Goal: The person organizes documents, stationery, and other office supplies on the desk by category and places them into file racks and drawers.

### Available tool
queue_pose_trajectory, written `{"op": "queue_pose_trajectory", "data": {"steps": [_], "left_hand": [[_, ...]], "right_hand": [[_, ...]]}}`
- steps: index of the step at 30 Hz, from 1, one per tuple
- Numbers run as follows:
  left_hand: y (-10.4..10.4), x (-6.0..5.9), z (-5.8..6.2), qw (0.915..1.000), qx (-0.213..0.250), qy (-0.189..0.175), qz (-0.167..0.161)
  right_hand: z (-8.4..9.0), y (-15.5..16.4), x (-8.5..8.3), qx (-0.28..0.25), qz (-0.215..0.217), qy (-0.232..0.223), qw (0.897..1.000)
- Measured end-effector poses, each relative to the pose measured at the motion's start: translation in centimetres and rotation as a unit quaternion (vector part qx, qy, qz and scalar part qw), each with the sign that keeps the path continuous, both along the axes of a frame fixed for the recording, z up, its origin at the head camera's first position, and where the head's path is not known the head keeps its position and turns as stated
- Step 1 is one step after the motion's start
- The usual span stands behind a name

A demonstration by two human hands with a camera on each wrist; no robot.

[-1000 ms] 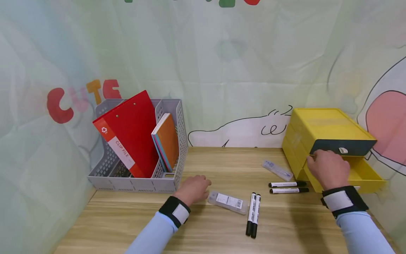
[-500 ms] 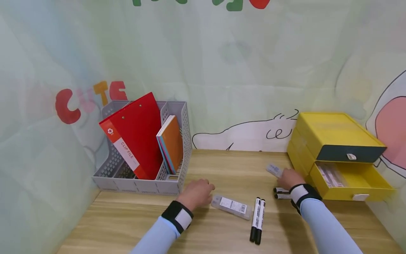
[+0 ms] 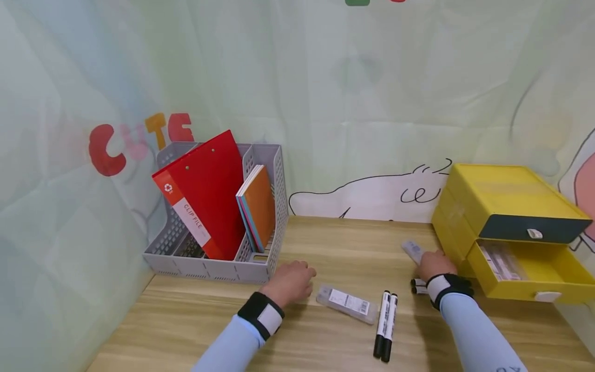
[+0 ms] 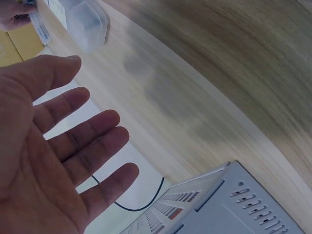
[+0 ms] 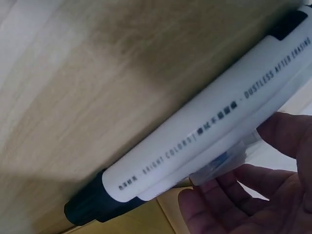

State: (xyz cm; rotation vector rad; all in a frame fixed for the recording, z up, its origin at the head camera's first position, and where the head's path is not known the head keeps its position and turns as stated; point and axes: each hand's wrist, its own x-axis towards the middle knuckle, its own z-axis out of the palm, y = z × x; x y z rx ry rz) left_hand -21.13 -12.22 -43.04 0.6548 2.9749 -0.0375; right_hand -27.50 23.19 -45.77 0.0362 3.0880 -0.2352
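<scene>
While the right hand closes its fingers on a small clear plastic case lying on the wooden desk, the yellow drawer unit stands just to the right of it, and that unit serves as the landmark for everything else. The case sits just beside the unit's left wall, its far end poking out beyond the fingers. The right wrist view shows the fingertips against the case's clear edge. Directly under the wrist, touching the desk, lie two white markers with black caps; the wrist camera sees one of them, a white marker barrel, very close.

The unit's lower drawer is pulled out toward the viewer, and pale, boxed items lie at its left side. Its upper dark drawer is closed.

Left of the unit, mid-desk, a second pair of markers lies side by side, then a second clear case with a label. The left hand rests palm down next to that case, fingers relaxed and holding nothing. Far to the left of the unit stands a grey file rack holding a red clip file and an orange notebook.

By my reading, the step in hand is grasping the case; lifting it over the open drawer's front lip would follow.
</scene>
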Motion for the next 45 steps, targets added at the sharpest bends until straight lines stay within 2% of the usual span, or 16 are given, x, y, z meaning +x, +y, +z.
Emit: {"op": "queue_pose_trajectory", "data": {"steps": [6,15,21,25,28,32,39,45], "left_hand": [[0.4,-0.2,0.5,0.9998,0.001,-0.017,0.003],[0.6,-0.7,1.3,0.9997,-0.011,0.008,0.019],[1.1,-1.1,1.8,0.9988,-0.017,0.005,0.046],[1.3,-1.4,2.1,0.9981,-0.021,0.006,0.057],[1.6,-1.6,2.3,0.9977,-0.028,0.007,0.061],[1.7,-1.6,2.5,0.9975,-0.032,0.007,0.062],[1.8,-1.7,2.6,0.9977,-0.035,0.011,0.057],[2.0,-1.5,2.6,0.9983,-0.034,0.014,0.045]], "right_hand": [[1.1,-0.2,0.5,-0.003,-0.002,0.0,1.0],[4.7,-2.0,1.7,-0.048,0.0,0.02,0.999],[7.2,-2.5,3.4,-0.075,-0.012,0.037,0.996],[8.8,-2.0,5.1,-0.08,0.0,0.063,0.995],[9.8,-1.1,6.4,-0.076,0.004,0.085,0.993],[11.3,0.9,8.2,-0.069,-0.003,0.092,0.993],[13.8,6.2,10.9,-0.08,-0.04,0.05,0.995],[14.2,9.7,12.1,-0.085,-0.084,0.03,0.992]]}}
